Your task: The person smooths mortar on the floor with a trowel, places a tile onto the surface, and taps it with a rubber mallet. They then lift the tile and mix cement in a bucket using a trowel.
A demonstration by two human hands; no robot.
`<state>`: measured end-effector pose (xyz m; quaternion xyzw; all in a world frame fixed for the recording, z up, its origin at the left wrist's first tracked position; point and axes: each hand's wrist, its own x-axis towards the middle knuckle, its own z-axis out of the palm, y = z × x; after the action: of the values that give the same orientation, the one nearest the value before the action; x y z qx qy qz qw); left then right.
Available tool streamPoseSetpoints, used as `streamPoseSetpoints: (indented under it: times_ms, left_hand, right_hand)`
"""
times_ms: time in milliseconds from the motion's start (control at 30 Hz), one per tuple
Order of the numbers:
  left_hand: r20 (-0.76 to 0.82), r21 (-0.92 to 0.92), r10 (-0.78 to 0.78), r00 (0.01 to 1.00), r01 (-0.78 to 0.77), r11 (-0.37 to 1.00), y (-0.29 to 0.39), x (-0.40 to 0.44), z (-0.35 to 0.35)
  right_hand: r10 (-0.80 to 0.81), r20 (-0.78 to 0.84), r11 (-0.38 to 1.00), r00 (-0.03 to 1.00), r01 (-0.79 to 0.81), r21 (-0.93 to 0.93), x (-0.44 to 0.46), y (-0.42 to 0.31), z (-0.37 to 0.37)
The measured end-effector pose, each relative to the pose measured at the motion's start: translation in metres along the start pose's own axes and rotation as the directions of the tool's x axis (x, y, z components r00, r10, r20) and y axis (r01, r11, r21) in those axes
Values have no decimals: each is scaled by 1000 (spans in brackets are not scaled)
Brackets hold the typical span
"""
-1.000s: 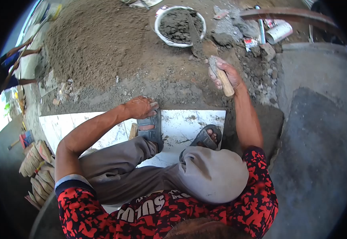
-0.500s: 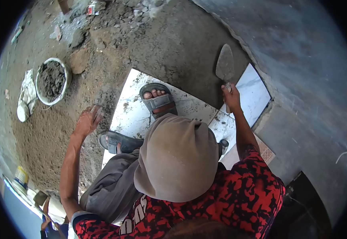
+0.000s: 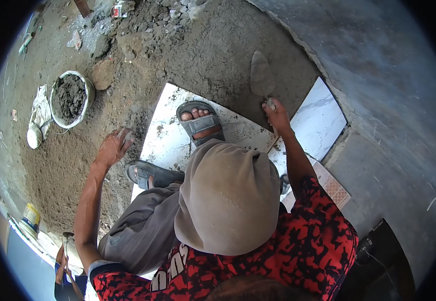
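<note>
My right hand (image 3: pixel 278 118) is closed around the handle of a trowel (image 3: pixel 262 75). Its pointed blade is over the smooth damp mortar bed (image 3: pixel 233 60), beside the wall edge. I cannot tell whether the blade touches the mortar. My left hand (image 3: pixel 112 148) hangs over loose brown soil (image 3: pixel 62 175), fingers apart and holding nothing. Under my sandals (image 3: pixel 199 123) lies a white marbled tile (image 3: pixel 158 135) spotted with mortar crumbs. Another white tile (image 3: pixel 320 118) lies against the wall edge, right of my right hand. A brown cap (image 3: pixel 228 200) covers the middle of the view.
A bucket of wet mortar (image 3: pixel 71 99) stands at the left, next to a white sack (image 3: pixel 40 110). Rubble (image 3: pixel 173 15) lies at the top. A patterned tile (image 3: pixel 331 188) lies at the right, by the grey wall (image 3: pixel 378 75). At lower left, another person's hands (image 3: pixel 62 266) hold a tool.
My right hand has moved left with the trowel, its blade shifting left over the mortar. My left hand stays almost in place. The other person's tool has changed position.
</note>
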<state>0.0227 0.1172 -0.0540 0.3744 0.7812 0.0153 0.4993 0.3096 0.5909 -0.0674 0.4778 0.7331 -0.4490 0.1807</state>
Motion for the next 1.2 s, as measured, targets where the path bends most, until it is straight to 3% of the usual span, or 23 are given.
streamPoseSetpoints:
  times_ms: [33,100,133,167,200,267,400,500,567,800,867,1067,1200]
  left_hand:
    - [3,0,-8,1000,8,1000,-2,-1,5]
    - [-31,56,14,999,-12,998,-5,-3,9]
    - [-35,57,11,999,-9,998,-6,-2,7]
    - [-36,45,2,999,0,999,-3,-2,5]
    - [-32,33,-7,999,8,999,-1,-4,3]
    - [-40,8,-9,999,9,1000,0,-3,-3]
    - [-50,29,-47,998,48,998,4,-6,-6]
    - [-24,36,20,1000,-19,999,2,-3,-4]
    - [-12,24,19,1000,-19,1000,4,-2,-5]
    - [-18,9,-15,1000,15,1000,7,-5,-11]
    - [-19,18,-26,999,26,999,4,-5,-6]
    - [-15,8,11,1000,-11,1000,-3,-3,5]
    - [-61,35,11,998,-8,999,4,-4,-1]
  right_hand:
    - [105,-5,994,994,-105,28,5,-7,-1]
    - [129,32,990,991,-127,-59,9,2,-6]
    - [-137,130,973,982,158,-170,13,15,-9]
    - [-370,253,868,894,430,-248,9,14,-10]
    - [-365,256,870,895,426,-248,1,15,-8]
    - [61,58,998,996,-61,-2,-8,8,-4]
    - [114,-52,991,992,-110,80,-15,44,6]
    - [32,94,999,995,-30,-27,-22,41,17]
    - [-63,150,970,987,96,-225,-24,31,24]
    - [-210,254,916,944,281,-286,12,-10,18]
    - [-412,279,819,868,486,-304,33,-6,20]
    - [-312,472,692,825,537,-482,57,-81,20]
    - [-208,570,602,795,563,-566,59,-86,12]
